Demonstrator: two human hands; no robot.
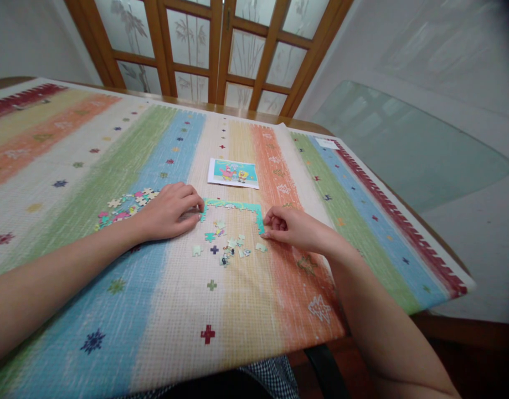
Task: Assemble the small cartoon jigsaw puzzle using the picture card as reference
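Note:
A partly joined jigsaw puzzle point(233, 205), turquoise with a few light markings, forms a top edge with two short sides on the tablecloth. My left hand point(177, 210) has its fingers curled and their tips against the left side of this frame. On the other side, my right hand point(289, 226) bends its fingers in, thumb and forefinger at the lower end of the right side strip. Several loose puzzle pieces point(232, 244) lie inside and below the frame. Behind my left forearm is a heap of multicoloured puzzle pieces point(123, 208), partly covered by it.
Beyond the puzzle lies a reference picture card point(234, 173) with cartoon figures. A striped tablecloth point(188, 310) covers the table. A small white label point(327, 144) is near the far right corner. Wooden glazed doors point(221, 50) stand behind.

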